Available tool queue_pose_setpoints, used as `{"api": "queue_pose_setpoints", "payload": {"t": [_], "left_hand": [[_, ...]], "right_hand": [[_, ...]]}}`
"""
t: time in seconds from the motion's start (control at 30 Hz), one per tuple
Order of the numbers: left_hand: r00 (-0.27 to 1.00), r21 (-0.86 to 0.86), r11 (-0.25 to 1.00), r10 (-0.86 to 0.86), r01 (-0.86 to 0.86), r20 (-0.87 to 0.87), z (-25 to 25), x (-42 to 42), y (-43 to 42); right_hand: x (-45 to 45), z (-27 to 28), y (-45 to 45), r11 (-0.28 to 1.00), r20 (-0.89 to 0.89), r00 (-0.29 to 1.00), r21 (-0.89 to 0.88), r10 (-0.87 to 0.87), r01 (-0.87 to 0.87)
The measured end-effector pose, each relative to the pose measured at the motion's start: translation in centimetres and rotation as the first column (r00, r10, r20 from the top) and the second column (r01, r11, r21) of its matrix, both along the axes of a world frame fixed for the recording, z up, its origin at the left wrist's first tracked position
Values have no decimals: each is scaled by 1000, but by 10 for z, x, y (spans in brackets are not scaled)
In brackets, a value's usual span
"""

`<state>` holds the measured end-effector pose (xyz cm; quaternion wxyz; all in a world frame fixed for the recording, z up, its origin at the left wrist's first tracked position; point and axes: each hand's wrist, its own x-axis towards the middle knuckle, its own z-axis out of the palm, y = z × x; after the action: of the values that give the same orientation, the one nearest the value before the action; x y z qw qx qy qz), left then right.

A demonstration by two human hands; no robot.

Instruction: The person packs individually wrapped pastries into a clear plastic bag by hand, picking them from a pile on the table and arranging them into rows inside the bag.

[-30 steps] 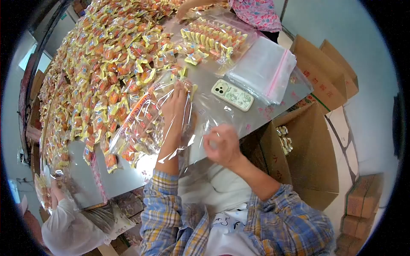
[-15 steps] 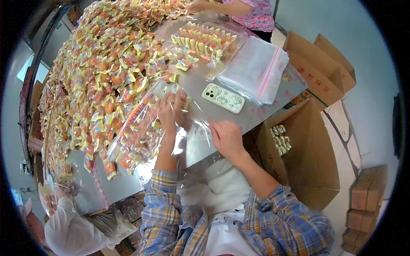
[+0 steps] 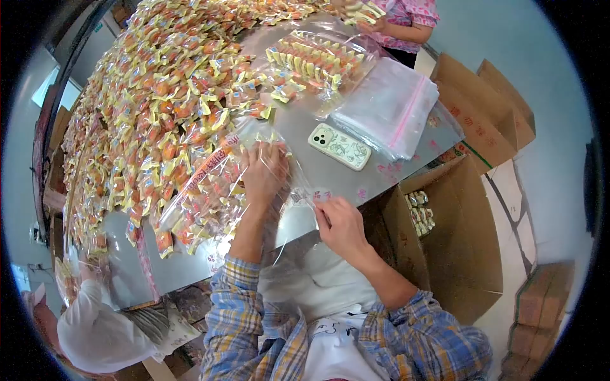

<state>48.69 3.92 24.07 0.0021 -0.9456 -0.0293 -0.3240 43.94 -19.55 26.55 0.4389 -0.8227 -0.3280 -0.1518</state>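
A large clear plastic bag (image 3: 210,166) with red print lies in front of me, with several small wrapped snacks (image 3: 219,206) in it. My left hand (image 3: 264,173) reaches into the bag, palm down over the snacks, with its fingers stretched and slightly apart. My right hand (image 3: 341,225) pinches the bag's near right edge between thumb and fingers, holding the film taut. Whether any snack lies under the left palm is hidden.
A heap of wrapped snacks (image 3: 159,95) covers the table's left. Beyond my hands lie a phone (image 3: 340,147), a stack of clear bags (image 3: 387,105) and a filled bag (image 3: 321,57). A cardboard box (image 3: 467,241) stands at right. Two co-workers (image 3: 406,25) flank the table.
My left hand's fingers have straightened and spread inside the bag. My right hand still pinches the bag's edge. The co-worker at the far side now holds wrapped snacks up.
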Motion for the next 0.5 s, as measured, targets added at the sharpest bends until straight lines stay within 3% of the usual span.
{"api": "queue_pose_setpoints", "payload": {"t": [0.2, 0.3, 0.33, 0.43, 0.5], "left_hand": [[983, 53, 998, -26, 16, 182, -7, -7, 10], [987, -16, 999, -49, 52, 152, 0, -8, 8], [984, 59, 998, -37, 28, 172, 0, -6, 9], [1000, 22, 1000, -19, 19, 6, 3, -6, 5], [998, 45, 997, -57, 58, -5, 12, -10, 2]], "right_hand": [[-14, -10, -4, 1000, -74, 997, 0, 11, -11], [-12, -11, -3, 1000, -49, 999, -3, 17, -17], [-11, -12, -4, 1000, -43, 999, -10, 16, -17], [-7, -6, -5, 1000, -44, 999, -23, 20, -21], [-7, -5, -5, 999, -48, 998, -33, 36, -37]]}}
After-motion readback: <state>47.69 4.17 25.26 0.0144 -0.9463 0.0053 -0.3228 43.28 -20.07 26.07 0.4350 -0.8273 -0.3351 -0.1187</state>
